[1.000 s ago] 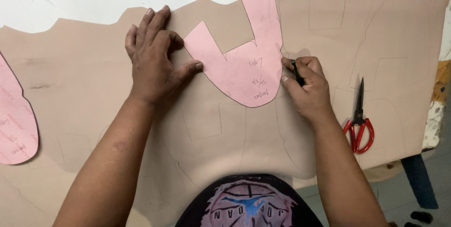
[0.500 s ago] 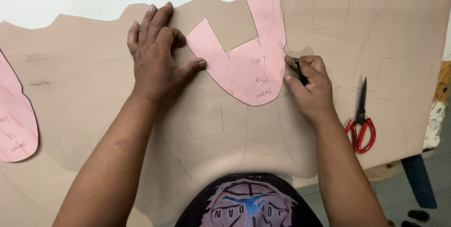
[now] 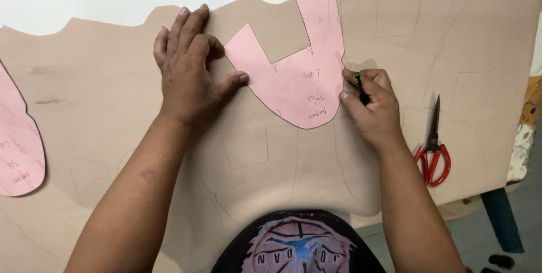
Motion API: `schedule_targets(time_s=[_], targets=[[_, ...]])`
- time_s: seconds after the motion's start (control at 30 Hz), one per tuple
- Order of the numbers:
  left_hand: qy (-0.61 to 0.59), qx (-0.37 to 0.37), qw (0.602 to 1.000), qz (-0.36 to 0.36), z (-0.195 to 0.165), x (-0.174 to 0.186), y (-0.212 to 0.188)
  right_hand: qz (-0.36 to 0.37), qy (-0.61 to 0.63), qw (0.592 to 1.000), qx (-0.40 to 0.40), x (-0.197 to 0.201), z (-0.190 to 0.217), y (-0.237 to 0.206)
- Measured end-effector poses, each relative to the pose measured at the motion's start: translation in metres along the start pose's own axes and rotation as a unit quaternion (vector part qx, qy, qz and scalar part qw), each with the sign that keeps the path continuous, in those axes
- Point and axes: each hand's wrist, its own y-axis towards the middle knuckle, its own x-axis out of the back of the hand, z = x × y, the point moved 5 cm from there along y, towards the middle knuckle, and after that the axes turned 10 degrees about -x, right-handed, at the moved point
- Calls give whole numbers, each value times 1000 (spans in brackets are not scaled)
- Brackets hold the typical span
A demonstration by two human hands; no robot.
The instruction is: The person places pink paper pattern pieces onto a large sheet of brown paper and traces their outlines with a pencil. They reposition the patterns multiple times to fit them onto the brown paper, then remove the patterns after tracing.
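1. The pink paper pattern (image 3: 299,75), a rounded piece with two prongs pointing away from the person, lies flat on a tan sheet of material (image 3: 101,86) that covers the work table. It sits between the two hands, near the far edge of the sheet.
2. Left hand (image 3: 189,72): open and spread, palm down on the tan sheet, thumb tip touching the left lower edge of the pattern. It grips nothing; it presses.
3. Right hand (image 3: 370,103): closed around a dark pen (image 3: 360,88), tip down at the right edge of the pattern, touching or just beside it.
4. Change noted: compared with the frames of a second and half a second ago, the pattern has turned slightly, its long prong now standing more upright. The left hand has kept its place on the left side. The pen hand has stayed at the right edge, with little travel along it.
5. Judgement: the outline on the right side appears to be under way or only just begun; no fresh line around the pattern can be made out.
6. Faint traced outlines of other shapes already show on the sheet, below and to the right of the pattern.
7. Red-handled scissors (image 3: 433,149) lie closed on the sheet, right of the pen hand, apart from it.
8. A second pink pattern (image 3: 17,149) lies at the far left, untouched.
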Motion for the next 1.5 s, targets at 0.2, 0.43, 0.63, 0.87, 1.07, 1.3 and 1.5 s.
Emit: schedule_targets(time_s=[0.2, 0.43, 0.63, 0.87, 1.07, 1.3, 1.5], targets=[[4, -2, 1000, 3, 1, 0, 0, -1, 38, 999, 18, -2, -2, 0], [1, -13, 1000, -3, 3, 0, -2, -7, -4, 1000, 21, -1, -2, 0], [2, -11, 1000, 1, 3, 0, -2, -8, -27, 999, 23, 0, -2, -1], [0, -3, 1000, 2, 1, 1, -1, -7, 1, 1000, 25, -2, -1, 0], [0, -12, 1000, -2, 2, 0, -1, -12, -24, 1000, 0, -1, 0, 0], [4, -16, 1000, -6, 3, -1, -2, 4, 5, 1000, -23, -2, 1, -1], [7, -7, 1000, -2, 2, 0, -1, -3, -15, 1000, -19, -2, 2, -1]])
